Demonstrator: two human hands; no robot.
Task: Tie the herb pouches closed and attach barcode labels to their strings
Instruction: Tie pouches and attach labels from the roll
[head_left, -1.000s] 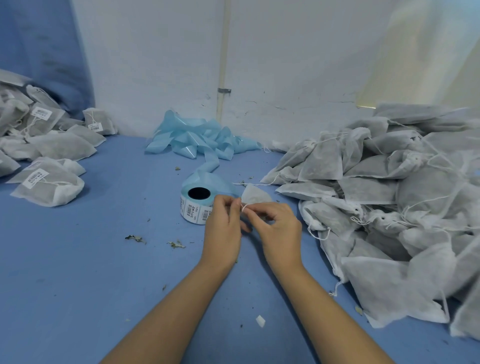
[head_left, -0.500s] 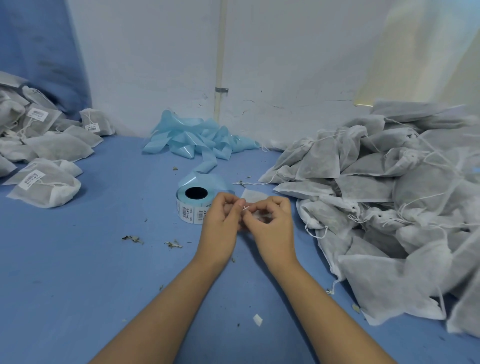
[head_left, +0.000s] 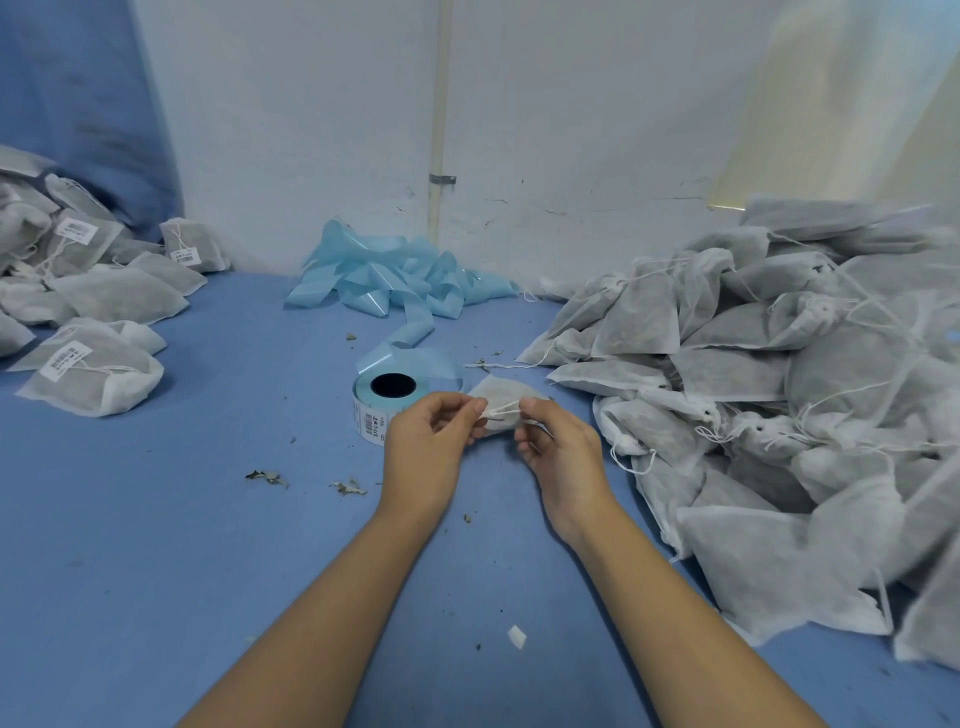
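Observation:
A small white herb pouch (head_left: 497, 400) lies on the blue table just beyond my hands. Its white string (head_left: 503, 410) is stretched taut between them. My left hand (head_left: 428, 441) pinches one end of the string and my right hand (head_left: 558, 447) pinches the other end. A roll of barcode labels (head_left: 382, 400) on pale blue backing stands just left of the pouch, behind my left hand.
A large heap of unlabelled pouches (head_left: 779, 389) fills the right side. Labelled pouches (head_left: 88, 291) are piled at the far left. Spent blue backing tape (head_left: 395, 275) is bunched against the white wall. Herb crumbs (head_left: 267, 477) and a paper scrap (head_left: 517, 636) lie on the table.
My hands were pressed together over the string a second ago. They have now drawn apart sideways, pulling the string tight and uncovering the pouch between them.

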